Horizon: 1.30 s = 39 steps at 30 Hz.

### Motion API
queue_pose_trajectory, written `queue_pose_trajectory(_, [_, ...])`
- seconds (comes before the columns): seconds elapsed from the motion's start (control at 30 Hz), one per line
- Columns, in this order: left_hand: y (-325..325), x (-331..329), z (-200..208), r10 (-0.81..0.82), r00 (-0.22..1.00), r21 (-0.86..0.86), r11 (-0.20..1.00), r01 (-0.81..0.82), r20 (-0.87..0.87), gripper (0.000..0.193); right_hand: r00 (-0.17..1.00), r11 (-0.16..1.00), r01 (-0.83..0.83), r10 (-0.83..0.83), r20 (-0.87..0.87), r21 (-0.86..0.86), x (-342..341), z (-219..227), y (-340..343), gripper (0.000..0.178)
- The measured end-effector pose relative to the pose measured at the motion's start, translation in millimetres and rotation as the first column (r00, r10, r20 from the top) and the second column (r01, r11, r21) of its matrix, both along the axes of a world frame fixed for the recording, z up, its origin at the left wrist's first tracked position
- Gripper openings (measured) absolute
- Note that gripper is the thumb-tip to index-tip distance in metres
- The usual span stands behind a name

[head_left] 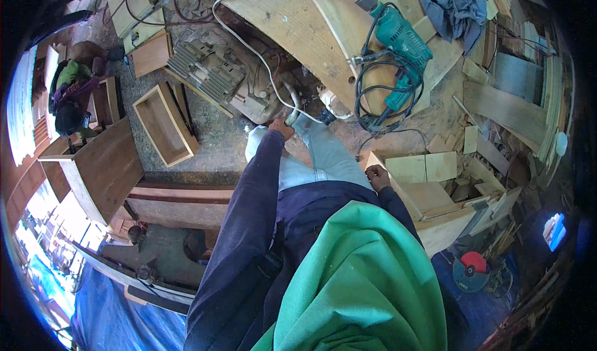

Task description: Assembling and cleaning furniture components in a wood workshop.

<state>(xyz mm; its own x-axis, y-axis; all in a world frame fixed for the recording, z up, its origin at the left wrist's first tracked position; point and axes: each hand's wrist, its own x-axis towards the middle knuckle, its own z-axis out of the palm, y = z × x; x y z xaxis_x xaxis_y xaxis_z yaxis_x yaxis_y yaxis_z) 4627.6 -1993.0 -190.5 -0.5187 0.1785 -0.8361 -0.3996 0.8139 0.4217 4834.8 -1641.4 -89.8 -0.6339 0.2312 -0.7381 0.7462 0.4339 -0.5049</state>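
Observation:
My left hand [282, 128] reaches down past my light jeans [333, 155]. It is beside a curved greyish piece [291, 99] whose kind I cannot tell; the fingers are mostly hidden. By my right thigh, my right hand [377, 177] is at the edge of a pale wooden box [418, 200], its fingers curled; what they hold, if anything, is hidden. Ahead of my left hand sits a dusty ribbed metal motor [208, 71]. A white cable [254, 49] runs over it to a dark plug [326, 116] near my knees.
A green power drill [404, 40] with a coiled black cord lies on a wooden board [292, 15]. To the left are an open drawer box [165, 124] and a larger wooden cabinet piece [112, 170]. Another person [71, 96] is at the far left. A red-centred disc [471, 271] lies lower right.

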Motion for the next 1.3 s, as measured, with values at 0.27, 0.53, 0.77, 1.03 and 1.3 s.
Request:
queue_pose_trajectory(0.27, [-3,5,-17,0.045,0.999,-0.045,0.998,-0.046,-0.016,0.051,0.929,0.931,0.342,-0.315,0.193,-0.127,-50,28,-1,0.007])
queue_pose_trajectory(0.53, [16,-16,6,0.105,0.994,0.011,0.994,-0.105,-0.031,0.048,0.934,0.951,0.297,-0.270,0.235,-0.088,-53,27,10,0.008])
queue_pose_trajectory(0.77, [29,-31,-3,0.141,0.990,-0.025,0.990,-0.142,-0.018,0.045,0.925,0.935,0.338,-0.309,0.221,-0.108,-63,33,8,0.008])
queue_pose_trajectory(1.03, [9,-13,5,0.191,0.967,0.074,0.981,-0.181,-0.168,0.045,0.956,0.970,0.229,-0.208,0.205,-0.086,-48,16,-1,0.005])
queue_pose_trajectory(1.3, [-93,20,64,0.504,0.812,0.041,0.855,-0.516,-0.294,0.030,0.997,0.997,-0.069,0.069,0.014,-0.035,-50,-21,-15,0.009])
